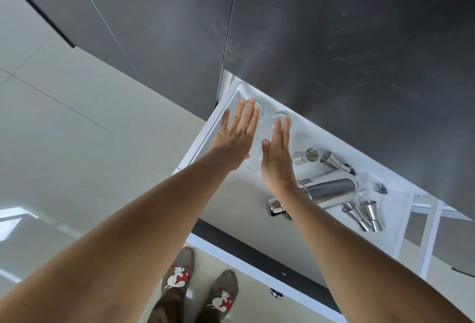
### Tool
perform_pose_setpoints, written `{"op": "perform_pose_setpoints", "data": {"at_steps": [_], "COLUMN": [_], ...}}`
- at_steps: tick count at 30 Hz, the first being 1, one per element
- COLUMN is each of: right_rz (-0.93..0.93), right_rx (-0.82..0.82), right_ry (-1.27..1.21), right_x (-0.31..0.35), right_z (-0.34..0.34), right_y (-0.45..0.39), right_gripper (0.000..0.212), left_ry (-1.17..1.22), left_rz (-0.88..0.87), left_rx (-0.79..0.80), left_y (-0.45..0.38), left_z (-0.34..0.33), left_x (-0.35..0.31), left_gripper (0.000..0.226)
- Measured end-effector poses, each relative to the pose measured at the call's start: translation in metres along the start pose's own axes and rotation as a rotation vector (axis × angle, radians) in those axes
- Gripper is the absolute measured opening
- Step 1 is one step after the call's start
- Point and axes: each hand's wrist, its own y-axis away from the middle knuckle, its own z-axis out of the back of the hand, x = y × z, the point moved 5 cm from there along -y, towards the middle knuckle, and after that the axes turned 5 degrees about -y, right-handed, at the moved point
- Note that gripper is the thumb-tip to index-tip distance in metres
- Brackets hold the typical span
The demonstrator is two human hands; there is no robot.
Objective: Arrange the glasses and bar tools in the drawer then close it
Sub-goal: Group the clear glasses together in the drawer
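Squaring glasses: clear ribbed glasses (264, 130) grouped between both palms, left of the steel cocktail shaker (331, 191).
Hands: left hand (237, 137), right hand (277, 158) flat, fingers extended, gripping nothing.
Technique: press evenly; avoid tipping.

1. The glasses (264, 127) stand clustered in the drawer (218, 122) at its left end;
2. the shaker (329, 191) lies to their right;
3. two jiggers (365, 213) lie right of the shaker.

Mirror-polished steel shaker (327, 193), clear ribbed glasses (253, 164), matt white drawer (226, 114), glossy floor tiles (77, 122).
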Motion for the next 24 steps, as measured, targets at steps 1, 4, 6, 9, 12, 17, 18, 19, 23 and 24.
{"op": "perform_pose_setpoints", "data": {"at_steps": [1, 4, 6, 9, 12, 17, 18, 19, 23, 24], "right_rz": [-0.001, -0.001, 0.004, 0.026, 0.019, -0.133, -0.185, -0.226, -0.253, -0.276], "right_rx": [-0.001, 0.026, 0.063, 0.109, 0.078, -0.071, -0.077, -0.072, -0.032, -0.015], "right_ry": [0.006, 0.036, 0.058, 0.094, 0.151, 0.32, 0.347, 0.376, 0.406, 0.387], "right_x": [0.0, 0.003, 0.005, 0.002, -0.008, -0.058, -0.072, -0.084, -0.103, -0.106], "right_z": [0.0, 0.002, 0.002, 0.007, 0.023, 0.075, 0.083, 0.091, 0.101, 0.102], "right_y": [-0.001, -0.003, -0.002, 0.007, 0.021, 0.052, 0.058, 0.063, 0.072, 0.073], "right_gripper": [0.057, 0.057, 0.058, 0.058, 0.055, 0.038, 0.037, 0.037, 0.038, 0.034], "left_ry": [-0.004, -0.013, -0.004, 0.005, 0.034, 0.215, 0.273, 0.324, 0.425, 0.428], "left_rz": [-0.005, -0.019, -0.023, -0.025, 0.002, -0.082, -0.161, -0.245, -0.42, -0.411], "left_rx": [-0.009, -0.009, 0.002, 0.041, 0.05, -0.177, -0.24, -0.285, -0.152, -0.07], "left_y": [-0.002, -0.008, -0.011, -0.011, -0.007, 0.034, 0.045, 0.054, 0.067, 0.066], "left_z": [0.0, 0.002, 0.002, 0.001, 0.009, 0.033, 0.034, 0.033, 0.003, -0.003], "left_x": [0.001, 0.007, 0.013, 0.015, 0.012, -0.028, -0.043, -0.056, -0.102, -0.109], "left_gripper": [0.109, 0.11, 0.111, 0.116, 0.116, 0.089, 0.082, 0.076, 0.053, 0.05]}}
